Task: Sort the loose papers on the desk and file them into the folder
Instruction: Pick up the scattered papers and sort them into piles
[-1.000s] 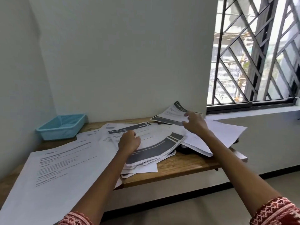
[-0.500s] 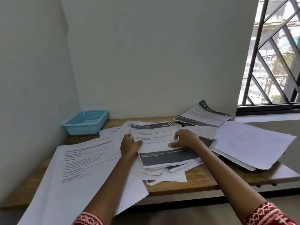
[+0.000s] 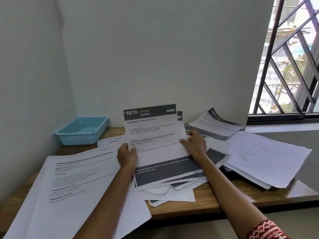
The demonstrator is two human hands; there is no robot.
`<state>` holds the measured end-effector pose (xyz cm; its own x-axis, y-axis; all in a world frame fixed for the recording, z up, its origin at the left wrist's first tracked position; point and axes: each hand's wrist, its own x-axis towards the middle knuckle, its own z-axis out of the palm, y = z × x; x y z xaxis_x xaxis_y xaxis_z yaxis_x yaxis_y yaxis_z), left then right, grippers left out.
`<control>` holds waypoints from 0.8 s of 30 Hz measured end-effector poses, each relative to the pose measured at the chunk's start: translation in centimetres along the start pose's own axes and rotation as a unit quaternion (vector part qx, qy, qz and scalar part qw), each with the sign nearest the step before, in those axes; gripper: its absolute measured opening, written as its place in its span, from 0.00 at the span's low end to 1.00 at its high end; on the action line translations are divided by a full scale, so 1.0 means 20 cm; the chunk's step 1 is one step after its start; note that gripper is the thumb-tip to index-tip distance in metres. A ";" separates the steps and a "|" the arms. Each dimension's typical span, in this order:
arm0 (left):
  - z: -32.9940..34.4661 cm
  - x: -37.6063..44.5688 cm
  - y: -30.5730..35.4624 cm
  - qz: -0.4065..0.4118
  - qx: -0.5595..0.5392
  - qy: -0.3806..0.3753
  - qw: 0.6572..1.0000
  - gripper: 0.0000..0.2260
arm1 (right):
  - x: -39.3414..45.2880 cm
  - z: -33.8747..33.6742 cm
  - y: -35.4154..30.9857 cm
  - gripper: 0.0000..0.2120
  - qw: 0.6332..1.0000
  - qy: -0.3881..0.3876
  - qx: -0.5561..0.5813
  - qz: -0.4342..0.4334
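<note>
Nearest, a large printed sheet [image 3: 72, 192] lies left of the left hand [image 3: 126, 156]. Between both hands stands the 1670 sheet [image 3: 155, 140], long axis running away from the person, top edge tilted up off the stack [image 3: 172, 185] beneath. The left hand pinches its left edge, the right hand [image 3: 195, 144] its right edge (both equally near). No folder shows; more papers [image 3: 265, 157] lie right of the right hand on the surface [image 3: 207, 206].

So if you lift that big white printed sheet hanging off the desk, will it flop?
Probably. The big white printed sheet looks thin and already droops past the wooden desk edge. It is likely light, so a push could slide it off, and one-handed lifting might bend it.
</note>
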<state>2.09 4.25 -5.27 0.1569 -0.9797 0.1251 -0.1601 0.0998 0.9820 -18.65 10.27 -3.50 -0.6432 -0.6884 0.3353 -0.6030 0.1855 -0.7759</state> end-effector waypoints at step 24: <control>-0.07 -0.02 0.03 0.004 0.032 0.064 0.997 0.13 | 0.04 -0.15 0.00 0.13 0.953 0.258 0.138 0.076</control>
<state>3.29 5.02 -4.52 0.2770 -0.9484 0.1543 -0.2230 0.0927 0.9704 -20.51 11.78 -1.62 -0.9030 -0.2189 0.3698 -0.3821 0.0154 -0.9240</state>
